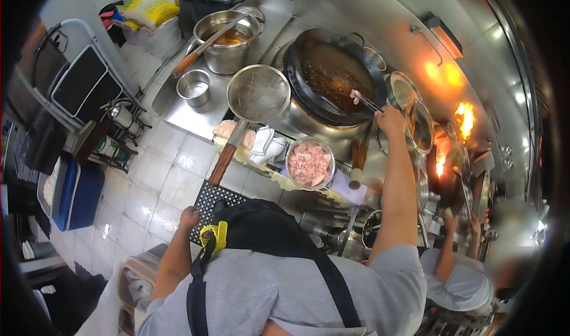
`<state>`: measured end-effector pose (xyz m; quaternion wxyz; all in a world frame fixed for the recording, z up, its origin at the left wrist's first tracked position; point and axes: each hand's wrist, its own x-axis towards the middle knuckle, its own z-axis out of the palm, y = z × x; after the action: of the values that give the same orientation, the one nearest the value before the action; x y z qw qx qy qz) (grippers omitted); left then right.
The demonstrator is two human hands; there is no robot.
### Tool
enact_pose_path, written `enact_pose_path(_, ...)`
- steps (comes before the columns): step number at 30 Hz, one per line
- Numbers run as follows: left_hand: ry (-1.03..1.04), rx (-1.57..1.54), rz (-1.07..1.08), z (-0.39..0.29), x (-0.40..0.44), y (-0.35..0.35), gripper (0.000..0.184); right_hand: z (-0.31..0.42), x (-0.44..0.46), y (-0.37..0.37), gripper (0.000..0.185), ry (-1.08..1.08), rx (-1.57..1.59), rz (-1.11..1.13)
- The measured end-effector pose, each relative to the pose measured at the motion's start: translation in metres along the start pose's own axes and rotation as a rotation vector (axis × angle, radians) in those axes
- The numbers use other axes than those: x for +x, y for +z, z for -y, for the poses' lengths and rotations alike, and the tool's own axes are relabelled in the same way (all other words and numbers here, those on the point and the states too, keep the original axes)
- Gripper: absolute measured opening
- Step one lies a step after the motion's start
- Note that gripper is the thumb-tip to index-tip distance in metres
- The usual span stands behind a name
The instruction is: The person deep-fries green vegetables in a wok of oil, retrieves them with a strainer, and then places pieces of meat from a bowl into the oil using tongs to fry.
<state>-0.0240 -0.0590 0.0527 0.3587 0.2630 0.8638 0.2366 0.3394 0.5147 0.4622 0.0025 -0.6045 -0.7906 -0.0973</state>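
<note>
My right hand [390, 122] is closed on a pair of tongs [369, 102], which reach over the wok [335, 71] of dark bubbling oil. A pale piece of meat [355, 96] is at their tips. Below the wok stands a metal bowl of raw meat [309, 163]. My left hand [189, 217] hangs low at my left side, fingers curled; whether it holds anything is too small to tell. A round mesh strainer [259, 93] with a wooden handle lies left of the wok, beside a folded white cloth [267, 144].
A steel pot [228, 45] with a ladle across it and a small empty pot [194, 88] stand at the counter's left. At the right, a co-worker [454, 276] works beside tall flames [465, 120]. A blue cooler [77, 196] sits on the tiled floor.
</note>
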Motion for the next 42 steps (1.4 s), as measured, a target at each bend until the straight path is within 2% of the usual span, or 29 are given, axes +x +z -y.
enact_pose_path(4, -0.065, -0.078, -0.017, 0.028, -0.026, 0.010, 0.037, -0.015, 0.018, -0.021, 0.047, 0.097, -0.030, -0.084)
enact_pose_path(6, -0.072, -0.166, 0.028, 0.033, -0.045, 0.008, 0.031, -0.008, -0.003, -0.072, 0.043, -0.030, 0.020, -0.172)
enact_pose_path(9, -0.193, -0.093, 0.145, 0.040, -0.069, 0.000, 0.028, 0.011, -0.057, -0.109, 0.034, -0.438, 0.239, -0.329)
enact_pose_path(11, -0.315, -0.115, 0.152, 0.042, -0.073, 0.005, 0.028, 0.032, -0.095, -0.104, 0.035, -0.602, 0.075, -0.167)
enact_pose_path(13, -0.458, -0.174, 0.119, 0.037, -0.068, 0.011, 0.027, 0.060, -0.126, -0.091, 0.035, -0.640, -0.102, 0.166)
enact_pose_path(14, -0.380, -0.087, 0.203, 0.043, -0.054, 0.013, 0.029, 0.068, -0.137, -0.081, 0.026, -0.702, -0.092, 0.169)
enact_pose_path(15, -0.290, -0.098, 0.178, 0.038, -0.049, 0.010, 0.031, 0.071, -0.143, -0.068, 0.017, -0.768, -0.081, 0.171)
enact_pose_path(17, -0.113, -0.124, 0.125, 0.022, -0.035, 0.006, 0.033, 0.069, -0.144, -0.033, 0.017, -0.744, -0.071, 0.221)
enact_pose_path(20, 0.045, 0.077, 0.013, 0.031, 0.011, 0.015, 0.035, 0.062, -0.145, -0.027, 0.018, -0.680, -0.098, 0.253)
enact_pose_path(23, -0.026, -0.146, 0.089, -0.012, 0.022, -0.007, 0.040, 0.051, -0.150, -0.047, 0.021, -0.600, -0.011, 0.202)
enact_pose_path(24, 0.000, -0.081, 0.060, 0.006, 0.040, 0.003, 0.043, 0.046, -0.152, -0.058, 0.023, -0.569, 0.037, 0.175)
enact_pose_path(27, -0.138, -0.146, 0.073, -0.034, 0.020, -0.014, 0.036, 0.022, -0.149, -0.078, 0.025, -0.485, 0.121, 0.011)
enact_pose_path(31, -0.018, 0.145, 0.052, -0.023, 0.006, -0.013, 0.037, -0.012, -0.122, -0.097, 0.029, -0.434, 0.232, -0.201)
enact_pose_path(32, -0.136, 0.034, 0.098, -0.030, -0.007, -0.017, 0.039, -0.020, -0.112, -0.100, 0.030, -0.406, 0.246, -0.240)
enact_pose_path(35, -0.062, 0.049, 0.052, 0.014, -0.011, 0.001, 0.040, -0.042, -0.082, -0.115, 0.031, -0.343, 0.317, -0.341)
enact_pose_path(36, -0.128, -0.022, 0.083, 0.006, -0.023, -0.004, 0.040, -0.048, -0.070, -0.118, 0.031, -0.327, 0.345, -0.371)
enact_pose_path(39, -0.166, -0.066, 0.059, 0.002, -0.046, -0.002, 0.039, -0.082, -0.014, -0.116, 0.041, -0.332, 0.254, -0.364)
enact_pose_path(42, -0.242, -0.182, 0.057, -0.015, -0.070, -0.002, 0.041, -0.092, 0.035, -0.105, 0.038, -0.308, 0.340, -0.317)
